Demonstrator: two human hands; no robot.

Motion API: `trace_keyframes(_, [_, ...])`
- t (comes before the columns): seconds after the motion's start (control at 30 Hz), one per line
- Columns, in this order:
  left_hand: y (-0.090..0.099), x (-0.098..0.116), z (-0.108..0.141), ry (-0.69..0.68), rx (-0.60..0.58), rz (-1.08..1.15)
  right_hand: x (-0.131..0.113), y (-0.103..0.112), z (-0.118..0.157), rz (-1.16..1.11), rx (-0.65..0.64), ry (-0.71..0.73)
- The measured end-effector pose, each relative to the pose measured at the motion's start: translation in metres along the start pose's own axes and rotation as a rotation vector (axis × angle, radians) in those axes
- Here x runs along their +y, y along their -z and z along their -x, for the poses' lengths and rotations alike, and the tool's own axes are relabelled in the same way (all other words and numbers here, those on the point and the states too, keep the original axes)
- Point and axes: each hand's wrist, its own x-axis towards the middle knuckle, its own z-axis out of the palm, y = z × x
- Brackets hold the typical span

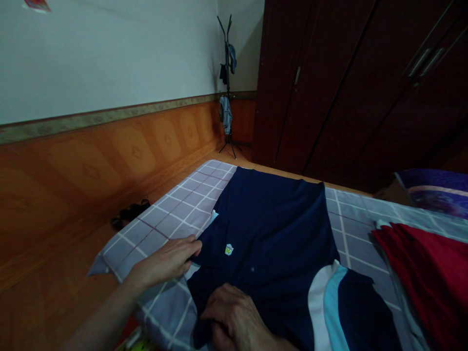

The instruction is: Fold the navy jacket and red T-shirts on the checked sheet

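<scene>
A dark navy shirt (274, 219) lies spread on a bed with a grey checked sheet (153, 224). White and light blue bands cross its right sleeve, and a small yellow-green badge (228, 249) shows near its left side. My left hand (170, 258) pinches the shirt's left sleeve edge between thumb and fingers. Nearer the camera, my right hand (234, 312) has its fingers curled round the navy cloth by the collar area at the bottom of the view.
Folded red clothes (431, 268) lie on the bed at the right, with a purple bundle (438, 190) behind. Dark shoes (129, 213) stand on the floor at the left. Beyond the bed are a coat rack (228, 83) and a dark wardrobe (329, 87).
</scene>
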Motion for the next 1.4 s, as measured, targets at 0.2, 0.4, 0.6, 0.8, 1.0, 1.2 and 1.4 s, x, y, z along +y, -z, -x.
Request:
trace_keyframes(0.2, [-0.003, -0.012, 0.011, 0.015, -0.014, 0.07, 0.002, -0.002, 0.001, -0.004, 0.028, 0.014])
trace_keyframes(0.4, [0.011, 0.001, -0.003, -0.066, 0.098, 0.063, 0.003, -0.004, 0.0, 0.025, -0.002, 0.002])
trace_keyframes(0.6, [-0.019, 0.016, -0.044, -0.162, 0.16, -0.056, 0.001, -0.002, -0.002, 0.087, -0.043, -0.027])
trace_keyframes(0.8, [-0.026, 0.021, -0.058, -0.253, 0.174, -0.132, 0.004, -0.002, -0.008, 0.209, -0.125, 0.03])
trace_keyframes(1.0, [-0.02, 0.067, -0.078, -0.618, 0.081, -0.061, -0.034, 0.057, 0.008, 0.162, 0.021, 0.071])
trace_keyframes(1.2, [-0.015, 0.131, -0.072, -0.84, -0.184, 0.081, -0.036, 0.142, 0.094, 0.127, 0.798, -0.477])
trace_keyframes(1.4, [-0.034, 0.152, -0.073, -1.007, -0.262, 0.109, 0.01, 0.116, 0.168, 0.551, 0.688, -1.027])
